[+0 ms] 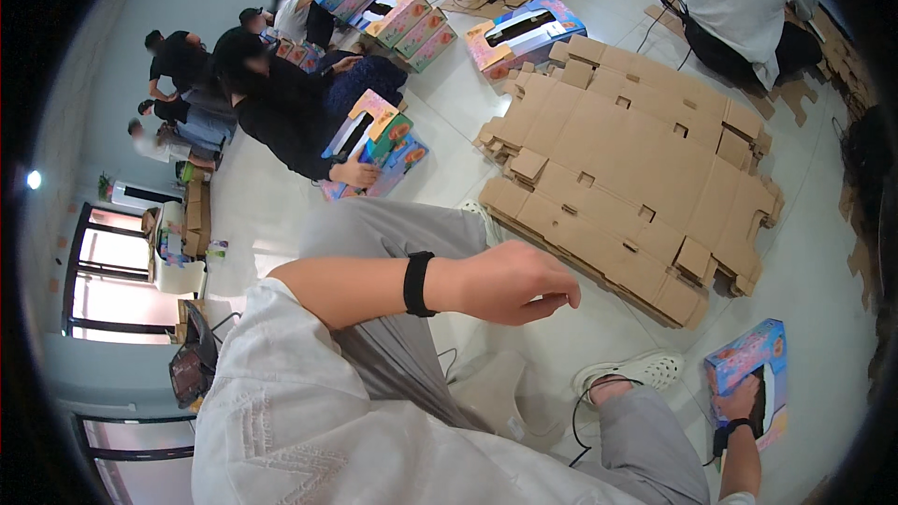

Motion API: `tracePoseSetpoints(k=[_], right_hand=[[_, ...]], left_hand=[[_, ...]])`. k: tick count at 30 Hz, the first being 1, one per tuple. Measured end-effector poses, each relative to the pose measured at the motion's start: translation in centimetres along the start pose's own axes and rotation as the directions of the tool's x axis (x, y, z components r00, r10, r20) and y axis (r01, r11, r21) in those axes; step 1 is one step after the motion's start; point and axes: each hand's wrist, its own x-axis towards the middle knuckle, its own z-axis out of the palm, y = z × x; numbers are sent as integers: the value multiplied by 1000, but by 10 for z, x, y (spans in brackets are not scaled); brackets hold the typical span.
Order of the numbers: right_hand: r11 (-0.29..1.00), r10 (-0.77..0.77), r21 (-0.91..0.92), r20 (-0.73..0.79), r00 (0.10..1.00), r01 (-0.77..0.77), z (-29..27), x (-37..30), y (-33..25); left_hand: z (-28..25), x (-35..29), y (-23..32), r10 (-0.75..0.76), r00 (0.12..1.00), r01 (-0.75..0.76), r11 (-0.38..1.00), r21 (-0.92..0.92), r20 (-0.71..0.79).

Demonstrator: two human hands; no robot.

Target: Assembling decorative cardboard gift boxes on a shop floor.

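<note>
My left hand (519,285) hangs in mid-air over my lap, its fingers loosely curled in, with nothing visible in them. A black band circles that wrist. Down at the right, my right hand (739,399) grips a printed cardboard box (769,344) in blue, pink and yellow, at the edge of its dark opening. Some of the fingertips there are hard to make out. Ahead of my knees, a pile of flattened brown cardboard blanks (636,159) lies on the floor, apart from both hands.
Another printed box (526,33) stands behind the pile. To the left, a seated person in black (281,103) holds a similar box (379,145). More boxes (412,28) line up beyond. A person in white (739,9) sits at the far right near loose black cables (669,0).
</note>
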Motion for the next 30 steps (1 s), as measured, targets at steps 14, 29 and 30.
tracePoseSetpoints(k=[14,29,30], right_hand=[[786,-192,397,-570,799,473,-259,-6,-121],[629,-771,-331,-379,511,703,-411,-286,-458],[653,-754,-305,-345,559,693,-401,-285,-466]], left_hand=[[-21,-13,9,130,937,-151,988,-41,-326],[-79,-20,20,-171,885,-250,612,-751,-434],[-71,-20,21,-151,847,-268,705,-656,-509]])
